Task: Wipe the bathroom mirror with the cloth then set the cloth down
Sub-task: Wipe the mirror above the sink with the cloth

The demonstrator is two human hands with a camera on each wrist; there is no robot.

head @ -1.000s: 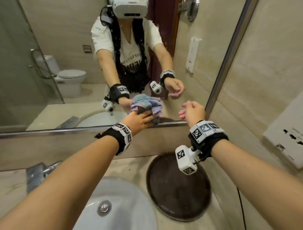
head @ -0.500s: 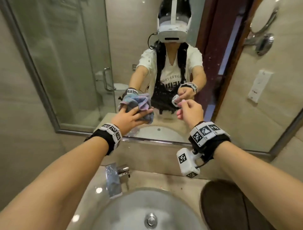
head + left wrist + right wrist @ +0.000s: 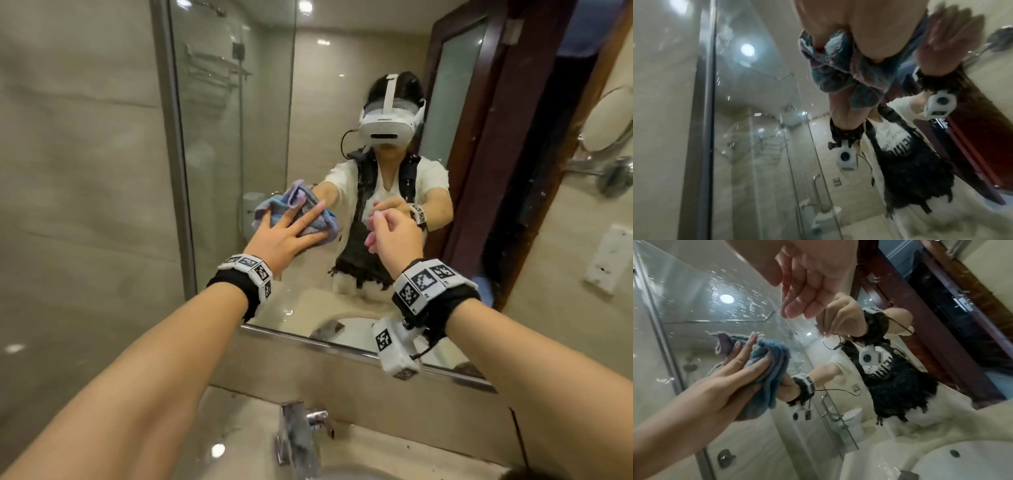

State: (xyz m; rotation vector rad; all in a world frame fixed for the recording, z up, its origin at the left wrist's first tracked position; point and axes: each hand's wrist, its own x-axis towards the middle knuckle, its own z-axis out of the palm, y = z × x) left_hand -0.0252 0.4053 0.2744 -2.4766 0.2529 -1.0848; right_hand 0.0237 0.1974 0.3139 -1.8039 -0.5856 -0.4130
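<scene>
- I am in the wiping step: my left hand point(image 3: 279, 240) presses the bunched blue-and-lilac cloth point(image 3: 308, 219) flat against the mirror point(image 3: 239, 154), near its left edge and well above the bottom frame.
- The fingers point(image 3: 748, 356) lie nearly straight and spread over the wad, pushing it onto the glass, not curled round it (the thumb side is hidden behind the cloth, so I cannot tell how it sits).
- My right hand point(image 3: 397, 236) hangs in front of the glass holding nothing, its fingers loosely curled, apart from the cloth.
- Specks and streaks show on the glass toward the right side, so I judge the wiping far from finished.
- Next I would sweep the cloth across toward those marks with even pressure, keeping the wad under my palm so it does not slip down.
- Setting it down comes later; the counter by the faucet point(image 3: 298, 438) looks the likely place.
</scene>
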